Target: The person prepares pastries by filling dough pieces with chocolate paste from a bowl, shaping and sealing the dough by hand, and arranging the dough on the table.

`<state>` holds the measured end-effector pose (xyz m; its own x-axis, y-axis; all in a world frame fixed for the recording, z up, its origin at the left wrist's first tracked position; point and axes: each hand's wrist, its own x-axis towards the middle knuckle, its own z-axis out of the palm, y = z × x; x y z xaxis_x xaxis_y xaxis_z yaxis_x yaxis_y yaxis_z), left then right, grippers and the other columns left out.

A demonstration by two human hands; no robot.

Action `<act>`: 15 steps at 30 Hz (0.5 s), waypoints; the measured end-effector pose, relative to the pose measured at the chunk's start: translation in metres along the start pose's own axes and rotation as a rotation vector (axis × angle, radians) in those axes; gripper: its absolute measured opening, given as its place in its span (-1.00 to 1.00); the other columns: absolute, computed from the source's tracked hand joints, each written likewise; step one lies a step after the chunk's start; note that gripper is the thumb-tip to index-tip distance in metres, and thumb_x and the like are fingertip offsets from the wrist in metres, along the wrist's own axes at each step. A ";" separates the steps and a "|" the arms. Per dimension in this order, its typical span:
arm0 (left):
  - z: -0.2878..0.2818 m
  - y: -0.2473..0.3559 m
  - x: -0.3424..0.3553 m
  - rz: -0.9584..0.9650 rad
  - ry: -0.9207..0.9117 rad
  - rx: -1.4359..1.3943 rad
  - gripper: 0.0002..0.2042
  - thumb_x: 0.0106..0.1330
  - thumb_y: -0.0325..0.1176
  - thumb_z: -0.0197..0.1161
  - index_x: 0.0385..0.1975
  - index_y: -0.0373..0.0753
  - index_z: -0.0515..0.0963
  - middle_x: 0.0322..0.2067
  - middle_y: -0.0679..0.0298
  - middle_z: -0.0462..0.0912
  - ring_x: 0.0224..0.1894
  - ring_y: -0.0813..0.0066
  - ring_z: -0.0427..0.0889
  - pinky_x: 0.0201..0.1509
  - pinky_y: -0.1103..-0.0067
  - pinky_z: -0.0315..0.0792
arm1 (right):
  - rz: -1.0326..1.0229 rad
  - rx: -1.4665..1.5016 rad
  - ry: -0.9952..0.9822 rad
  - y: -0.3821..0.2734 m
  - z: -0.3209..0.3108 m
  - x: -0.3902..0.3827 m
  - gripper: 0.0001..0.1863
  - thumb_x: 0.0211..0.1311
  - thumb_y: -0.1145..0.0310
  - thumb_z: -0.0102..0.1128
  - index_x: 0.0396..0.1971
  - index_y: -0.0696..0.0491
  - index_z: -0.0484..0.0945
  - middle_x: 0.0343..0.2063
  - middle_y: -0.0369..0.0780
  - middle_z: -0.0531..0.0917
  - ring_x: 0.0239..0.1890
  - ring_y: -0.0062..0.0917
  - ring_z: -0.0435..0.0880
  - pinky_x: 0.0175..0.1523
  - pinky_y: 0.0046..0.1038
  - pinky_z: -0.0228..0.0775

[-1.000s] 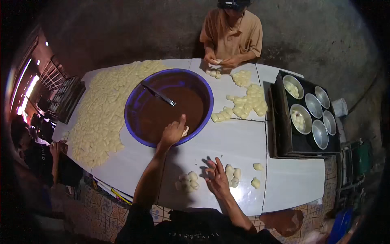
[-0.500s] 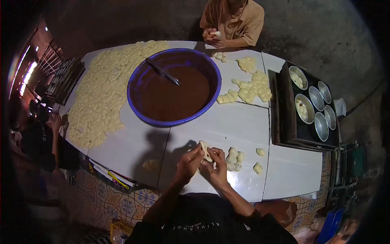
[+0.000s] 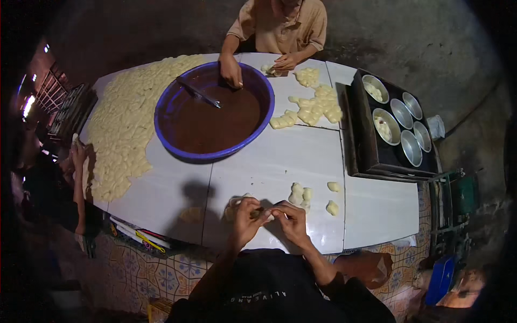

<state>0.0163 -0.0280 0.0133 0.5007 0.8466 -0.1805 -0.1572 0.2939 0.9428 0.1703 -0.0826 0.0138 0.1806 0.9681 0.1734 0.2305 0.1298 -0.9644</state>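
Uneven pinching risks tearing

On the white, smooth-topped table (image 3: 291,156), a round purple tub (image 3: 212,155) holds brown mixture (image 3: 215,126). Nearer, the left hand (image 3: 246,222) and right hand (image 3: 293,223) grasp a small, pale dough piece (image 3: 270,217) between them, mostly hidden; overstretching could split it.

You see the scene through the left one of two wide fisheye cameras on your head, above the near side of the table (image 3: 280,156). It faces steeply down and forward, upright and unmirrored. Your black shirt (image 3: 269,282) fills the bottom middle, and your forearms rise from there, placing your left hand (image 3: 246,220) and right hand (image 3: 292,222) close to the lens, below centre. The view is wide enough to take in the table's far edge, with a co-worker (image 3: 283,32) opposite you cropped at the top. Toward the dark, rounded rim, straight edges bend.
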 end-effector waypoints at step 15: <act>-0.005 -0.015 0.000 0.318 0.118 -0.077 -0.72 0.18 -0.62 0.12 -0.11 -0.30 0.35 -0.15 0.15 0.51 0.05 0.30 0.51 0.20 0.45 0.31 | -0.049 -0.357 -0.443 0.021 -0.054 0.062 -0.24 -0.14 0.65 0.08 0.23 0.06 0.25 -0.23 -0.16 0.58 -0.06 -0.25 0.48 0.01 -0.30 0.35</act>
<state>0.0144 -0.0300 -0.0028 0.3153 0.9452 0.0841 -0.3554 0.0355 0.9340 0.2376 -0.0312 0.0149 -0.2393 0.9701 0.0415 0.5510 0.1709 -0.8168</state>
